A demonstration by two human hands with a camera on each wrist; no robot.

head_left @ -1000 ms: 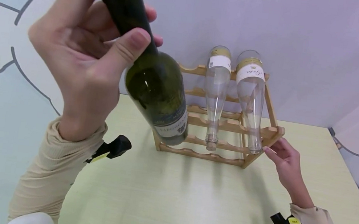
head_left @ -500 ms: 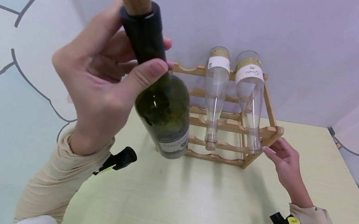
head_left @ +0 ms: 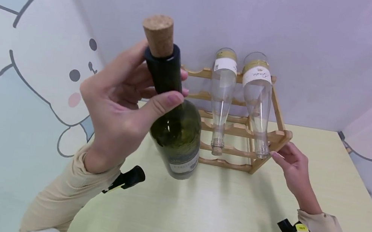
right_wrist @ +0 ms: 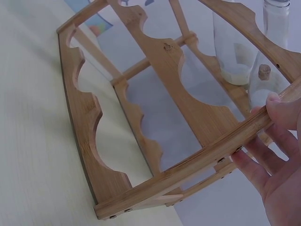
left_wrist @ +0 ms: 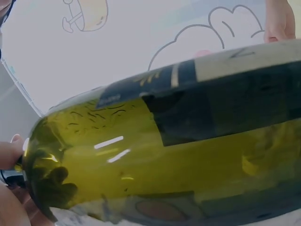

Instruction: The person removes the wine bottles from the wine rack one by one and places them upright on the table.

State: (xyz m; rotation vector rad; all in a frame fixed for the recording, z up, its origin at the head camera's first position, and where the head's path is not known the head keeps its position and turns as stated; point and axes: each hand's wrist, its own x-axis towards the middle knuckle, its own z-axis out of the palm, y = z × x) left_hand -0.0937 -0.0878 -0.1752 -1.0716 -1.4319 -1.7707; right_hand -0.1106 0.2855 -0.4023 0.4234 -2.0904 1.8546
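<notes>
Above the worktop (head_left: 216,217), the left hand (head_left: 114,119) grips the green bottle (head_left: 178,138) by its neck, long axis slanting, cork (head_left: 160,36) uppermost, base downward. The right hand (head_left: 297,171) pinches the rack (head_left: 239,130) near the worktop's back edge; its top holds two clear bottles (head_left: 224,78), necks forward.

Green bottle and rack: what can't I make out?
Left end of the rack: head view, hidden behind the left hand and green bottle.
Label wording: head view, small and blurred.
Green bottle's base and mouth: left wrist view, cut off by frame edges.
Right hand, partly: right wrist view, cut by right edge.
</notes>
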